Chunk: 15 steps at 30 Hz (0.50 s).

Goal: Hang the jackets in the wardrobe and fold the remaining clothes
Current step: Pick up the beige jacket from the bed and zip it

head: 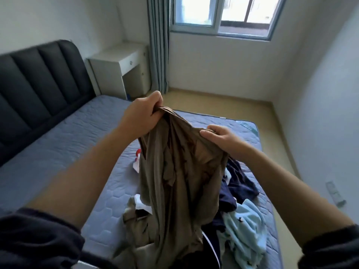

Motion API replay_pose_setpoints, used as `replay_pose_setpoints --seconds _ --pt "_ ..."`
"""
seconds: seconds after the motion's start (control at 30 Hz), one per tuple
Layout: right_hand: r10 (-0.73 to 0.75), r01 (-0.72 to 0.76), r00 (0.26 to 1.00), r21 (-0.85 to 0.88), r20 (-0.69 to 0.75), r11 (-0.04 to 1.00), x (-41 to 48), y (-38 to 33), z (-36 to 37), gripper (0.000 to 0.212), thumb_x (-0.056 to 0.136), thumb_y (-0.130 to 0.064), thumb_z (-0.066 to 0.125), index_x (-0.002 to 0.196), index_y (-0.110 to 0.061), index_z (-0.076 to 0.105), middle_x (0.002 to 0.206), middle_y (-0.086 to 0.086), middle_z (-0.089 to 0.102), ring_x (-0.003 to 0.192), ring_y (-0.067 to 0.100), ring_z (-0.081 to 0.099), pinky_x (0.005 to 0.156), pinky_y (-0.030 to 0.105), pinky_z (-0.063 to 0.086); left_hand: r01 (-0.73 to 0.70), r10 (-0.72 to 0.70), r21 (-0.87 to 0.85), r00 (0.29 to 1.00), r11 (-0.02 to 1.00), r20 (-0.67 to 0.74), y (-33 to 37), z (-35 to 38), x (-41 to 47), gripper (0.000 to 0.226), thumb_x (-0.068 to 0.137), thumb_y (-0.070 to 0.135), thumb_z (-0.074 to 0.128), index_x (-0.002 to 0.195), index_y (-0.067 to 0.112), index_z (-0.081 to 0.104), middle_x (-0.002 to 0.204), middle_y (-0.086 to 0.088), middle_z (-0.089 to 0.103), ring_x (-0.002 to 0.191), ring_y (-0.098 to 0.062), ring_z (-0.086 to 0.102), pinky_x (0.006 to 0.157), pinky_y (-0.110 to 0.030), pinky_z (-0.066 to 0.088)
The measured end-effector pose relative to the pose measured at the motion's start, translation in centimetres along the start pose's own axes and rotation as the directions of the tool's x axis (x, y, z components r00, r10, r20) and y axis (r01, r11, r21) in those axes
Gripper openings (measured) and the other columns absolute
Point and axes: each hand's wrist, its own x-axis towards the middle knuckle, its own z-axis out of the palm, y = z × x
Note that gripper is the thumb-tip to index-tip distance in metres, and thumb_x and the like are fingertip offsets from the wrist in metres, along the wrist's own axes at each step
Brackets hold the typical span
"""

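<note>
Above the near half of the bed (64, 133), a brown garment (174, 171) hangs from both hands, its top edge stretched between them and its body drooping onto the pile of clothes (223, 206) below. At the higher end of that edge, the left hand (142, 115) is closed into a fist, fingers pinching a bunch of the fabric. Lower and to the right, the right hand (221, 135) pinches the edge between thumb and curled fingers. Both forearms reach forward, bare, with dark sleeves (37, 237) pushed up near the elbows. Under the garment lie a beige piece, dark navy clothes (239, 183) and a light blue fleece (244, 226) toward the bed's right edge. A red and white item (137, 159) peeks out beside the garment's left side.
</note>
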Motion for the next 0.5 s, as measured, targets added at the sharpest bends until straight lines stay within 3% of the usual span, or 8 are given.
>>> replay_pose_setpoints --seconds 0.07,0.13,0.17,0.23,0.33,0.4,0.5 --pt "0.143 -0.088 0.965 -0.243 0.219 0.966 -0.8 -0.6 -1.1 0.024 0.073 -0.046 0.076 0.068 -0.028 0.061 0.064 -0.018 0.062 0.059 -0.004 0.056 0.057 0.011 0.044 0.022 -0.022 0.050 1.000 0.998 0.002 0.2 -1.3 0.9 0.009 0.082 0.024 0.047 0.081 0.022 0.038 0.060 0.006 0.042 0.058 -0.027 0.047 0.056 -0.031 0.036" --pt "0.230 -0.093 0.937 -0.445 0.263 0.890 -1.3 0.1 -1.7 0.022 0.079 -0.032 0.077 0.067 -0.029 0.059 0.058 -0.028 0.060 0.054 -0.013 0.054 0.053 0.005 0.039 0.094 -0.094 0.095 0.996 0.991 -0.007 -0.3 -2.5 1.5 0.011 0.085 0.024 0.049 0.082 0.021 0.038 0.063 0.001 0.047 0.063 -0.032 0.051 0.061 -0.037 0.043" --pt "0.216 -0.102 0.949 -0.425 0.229 0.900 -1.4 0.6 -2.1 0.026 0.083 -0.023 0.074 0.064 -0.028 0.057 0.051 -0.028 0.057 0.050 -0.013 0.051 0.051 0.007 0.037 0.123 -0.124 0.104 0.992 0.987 -0.003 -0.6 -3.0 1.7 0.013 0.087 0.022 0.052 0.083 0.020 0.040 0.065 -0.002 0.050 0.065 -0.033 0.053 0.063 -0.039 0.045" --pt "0.188 -0.177 0.982 -0.194 0.036 0.965 -1.2 1.1 -3.1 0.030 0.088 -0.008 0.066 0.062 -0.022 0.060 0.045 -0.021 0.054 0.045 -0.007 0.049 0.050 0.010 0.036 0.164 -0.169 0.085 0.984 0.983 0.059 -1.4 -3.5 1.4 0.019 0.086 0.020 0.063 0.083 0.017 0.044 0.068 -0.004 0.057 0.066 -0.030 0.057 0.064 -0.037 0.047" --pt "0.119 -0.115 0.966 0.028 -0.229 0.993 -0.6 -1.3 -4.5 0.019 0.086 0.002 0.059 0.075 -0.008 0.071 0.068 0.000 0.064 0.067 0.011 0.056 0.067 0.022 0.045 0.218 -0.228 0.065 0.934 0.974 0.274 -2.0 -3.2 0.3 0.024 0.082 0.036 0.072 0.085 0.021 0.054 0.072 0.003 0.065 0.066 -0.014 0.061 0.060 -0.025 0.045" --pt "0.032 -0.022 0.963 0.039 -0.266 0.999 -0.2 -3.8 -4.8 0.024 0.085 0.004 0.055 0.078 -0.010 0.073 0.075 0.004 0.066 0.072 0.014 0.057 0.071 0.028 0.046 0.219 -0.240 0.098 0.887 0.971 0.394 -2.1 -2.4 -0.4 0.014 0.084 0.039 0.068 0.082 0.028 0.060 0.075 0.006 0.067 0.070 -0.010 0.061 0.065 -0.027 0.048" --pt "-0.067 0.082 0.966 0.051 -0.249 0.995 0.3 -7.5 -4.7 0.034 0.083 0.006 0.051 0.070 -0.016 0.073 0.067 -0.003 0.068 0.064 0.008 0.060 0.064 0.022 0.050 0.212 -0.195 0.008 0.886 0.977 0.421 -1.1 -1.0 -0.8 0.019 0.091 0.019 0.059 0.077 0.031 0.062 0.077 0.004 0.066 0.075 -0.011 0.060 0.068 -0.030 0.045"
